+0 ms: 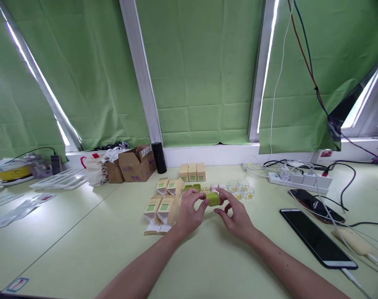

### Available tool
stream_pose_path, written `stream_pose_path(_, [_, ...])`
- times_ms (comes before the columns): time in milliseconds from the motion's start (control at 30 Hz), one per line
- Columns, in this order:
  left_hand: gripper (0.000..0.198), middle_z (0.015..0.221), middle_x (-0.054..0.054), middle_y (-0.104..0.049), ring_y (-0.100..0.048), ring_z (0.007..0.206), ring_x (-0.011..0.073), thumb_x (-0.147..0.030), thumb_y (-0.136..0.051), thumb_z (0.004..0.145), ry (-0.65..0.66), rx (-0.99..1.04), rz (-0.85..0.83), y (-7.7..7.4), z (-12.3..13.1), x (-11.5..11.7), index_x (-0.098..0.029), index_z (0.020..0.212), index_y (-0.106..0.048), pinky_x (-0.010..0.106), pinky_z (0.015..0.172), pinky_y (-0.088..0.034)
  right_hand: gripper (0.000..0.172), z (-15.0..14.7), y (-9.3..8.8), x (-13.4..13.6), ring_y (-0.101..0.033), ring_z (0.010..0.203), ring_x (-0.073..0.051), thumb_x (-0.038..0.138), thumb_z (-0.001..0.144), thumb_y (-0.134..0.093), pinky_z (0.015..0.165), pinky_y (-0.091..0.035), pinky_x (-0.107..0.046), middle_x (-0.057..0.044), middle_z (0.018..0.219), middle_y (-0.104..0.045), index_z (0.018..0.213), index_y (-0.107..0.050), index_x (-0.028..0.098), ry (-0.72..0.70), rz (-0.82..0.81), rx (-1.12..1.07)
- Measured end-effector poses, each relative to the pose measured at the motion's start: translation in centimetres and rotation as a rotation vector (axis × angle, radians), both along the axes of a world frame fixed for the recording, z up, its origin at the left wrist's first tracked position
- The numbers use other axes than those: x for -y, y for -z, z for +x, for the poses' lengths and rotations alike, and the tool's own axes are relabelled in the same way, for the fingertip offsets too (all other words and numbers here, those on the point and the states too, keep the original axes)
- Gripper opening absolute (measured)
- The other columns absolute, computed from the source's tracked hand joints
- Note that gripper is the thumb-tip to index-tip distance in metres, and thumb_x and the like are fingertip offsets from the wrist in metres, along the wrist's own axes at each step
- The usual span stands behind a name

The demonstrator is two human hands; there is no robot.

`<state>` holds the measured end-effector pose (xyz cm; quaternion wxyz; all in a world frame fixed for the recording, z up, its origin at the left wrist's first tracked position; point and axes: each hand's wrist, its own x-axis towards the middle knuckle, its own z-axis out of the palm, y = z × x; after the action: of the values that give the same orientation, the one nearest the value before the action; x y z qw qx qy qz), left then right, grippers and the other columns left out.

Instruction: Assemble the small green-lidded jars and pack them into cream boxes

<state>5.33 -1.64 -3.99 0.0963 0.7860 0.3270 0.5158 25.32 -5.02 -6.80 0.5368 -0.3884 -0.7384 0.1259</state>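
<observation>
Above the table, a small glossy green case point(213, 199) is between my two hands. My left hand point(190, 209) is closed on its left end, thumb and fingers pinching it. At its right end, my right hand point(235, 214) has bent fingers at the edge, with its thumb apart below. To the left stand opened cardboard boxes point(164, 208) with green labels, flaps spread. Just behind my hands lie more green cases point(192, 187), partly hidden. Near my right hand are several clear containers point(240, 189) with yellow bits inside and small pale pieces point(218, 187).
Closed small boxes point(192, 172) stand in a row farther back. A carton point(138, 163) and a black cylinder point(158, 158) are at the back left. On the right are a phone point(318, 237), a dark device point(316, 205) and a power strip point(301, 180) with tangled cables.
</observation>
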Motion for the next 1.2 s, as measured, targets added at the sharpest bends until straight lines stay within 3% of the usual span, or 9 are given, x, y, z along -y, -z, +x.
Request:
stream_pose_path(333, [0.035, 0.080, 0.005, -0.064, -0.060, 0.080, 0.0214, -0.041, -0.055, 0.102, -0.046, -0.068, -0.054, 0.1, 0.0, 0.0, -0.021, 0.080, -0.072, 0.037, 0.076, -0.048, 0.046, -0.1, 0.1, -0.2, -0.066, 0.084, -0.021, 0.024, 0.095, -0.060, 0.064, -0.060, -0.034, -0.007, 0.107, -0.070, 0.140, -0.056, 0.032, -0.018, -0.004, -0.001])
stream_pose_path(533, [0.038, 0.078, 0.005, -0.063, -0.059, 0.079, 0.0213, -0.032, -0.046, 0.105, -0.029, -0.107, -0.035, -0.2, -0.1, 0.1, -0.020, 0.077, -0.069, 0.038, 0.077, -0.046, 0.046, -0.1, -0.2, -0.2, -0.066, 0.087, -0.021, 0.026, 0.092, -0.063, 0.061, -0.059, -0.029, -0.006, 0.106, -0.069, 0.138, -0.056, 0.030, -0.056, -0.089, -0.047])
stream_pose_path(733, [0.015, 0.097, 0.009, -0.070, -0.059, 0.099, 0.0275, -0.019, -0.057, 0.095, -0.015, -0.139, 0.057, -0.5, -0.4, 0.3, -0.021, 0.104, -0.068, 0.045, 0.085, -0.050, 0.043, -0.2, -0.8, 0.1, -0.064, 0.095, -0.022, 0.028, 0.092, -0.063, 0.062, -0.058, -0.028, -0.007, 0.112, -0.067, 0.134, -0.056, 0.030, -0.078, -0.134, -0.103])
stream_pose_path(967, [0.043, 0.116, 0.011, -0.069, -0.052, 0.115, 0.0314, -0.011, -0.061, 0.088, 0.027, -0.186, 0.155, -0.5, -0.5, 0.3, -0.025, 0.128, -0.057, 0.052, 0.095, -0.049, 0.039, -0.2, -0.8, 0.0, -0.064, 0.101, -0.023, 0.036, 0.093, -0.064, 0.065, -0.060, -0.029, -0.008, 0.115, -0.067, 0.130, -0.055, 0.028, -0.145, -0.222, -0.203])
stream_pose_path(1200, [0.052, 0.127, 0.012, -0.066, -0.050, 0.121, 0.0328, -0.008, -0.061, 0.087, 0.044, -0.239, 0.189, -0.5, -0.4, 0.4, -0.025, 0.135, -0.052, 0.055, 0.103, -0.044, 0.037, -0.3, -0.5, -0.4, -0.064, 0.108, -0.025, 0.042, 0.092, -0.069, 0.059, -0.062, -0.028, -0.010, 0.123, -0.062, 0.123, -0.056, 0.027, -0.285, -0.334, -0.370])
